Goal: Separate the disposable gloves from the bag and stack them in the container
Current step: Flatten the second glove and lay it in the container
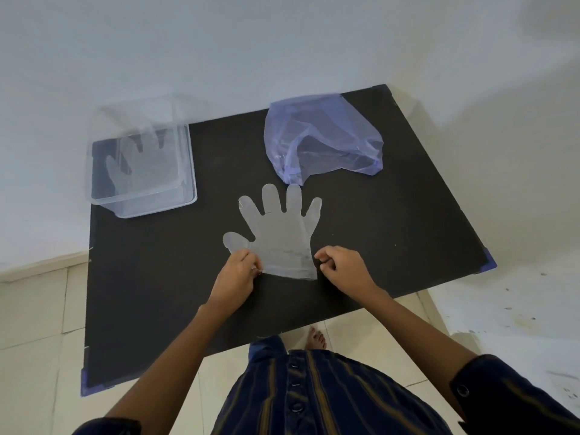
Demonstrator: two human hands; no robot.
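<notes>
Glove [281,237] flat on worktop [392,230]. Left hand [240,271] pinches its cuff; right hand [340,266] curled beside cuff, grip unclear. Container [188,200] far left.

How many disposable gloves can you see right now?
2: one glove flat on the table between both hands, another glove inside the clear container. The purple bag may hide more.

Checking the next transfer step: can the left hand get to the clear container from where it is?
Probably yes. The left hand sits at the glove's cuff, and only bare black table lies between it and the open-topped clear container on that side. The purple bag is well clear of that path.
</notes>
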